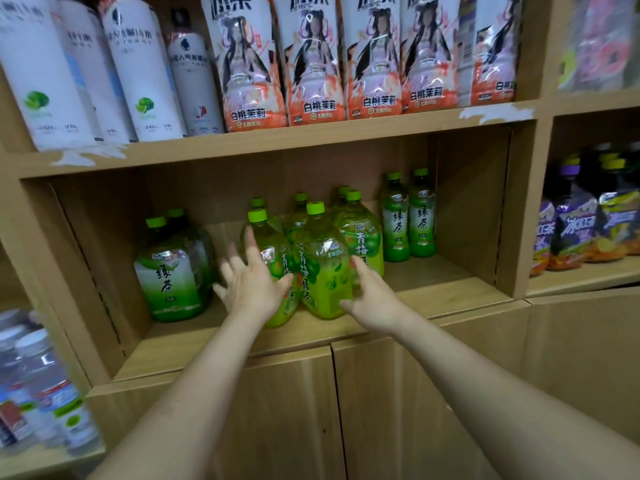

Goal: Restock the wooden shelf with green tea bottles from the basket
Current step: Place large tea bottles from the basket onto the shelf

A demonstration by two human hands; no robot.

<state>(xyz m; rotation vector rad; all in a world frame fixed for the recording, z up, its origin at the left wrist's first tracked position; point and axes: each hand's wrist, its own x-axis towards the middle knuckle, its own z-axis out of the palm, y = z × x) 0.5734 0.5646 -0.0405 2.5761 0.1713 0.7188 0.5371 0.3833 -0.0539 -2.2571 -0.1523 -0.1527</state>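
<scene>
Fingers of the left hand are being spread flat against a cluster of green plum tea bottles on the wooden shelf. Right hand fingers are being cupped open around the cluster's right side. Green tea bottles are standing left of the cluster, smaller ones behind to its right.

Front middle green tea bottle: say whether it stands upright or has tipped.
Upright. The front green tea bottle stands on the shelf board, cap on top, between the left hand and right hand.
</scene>
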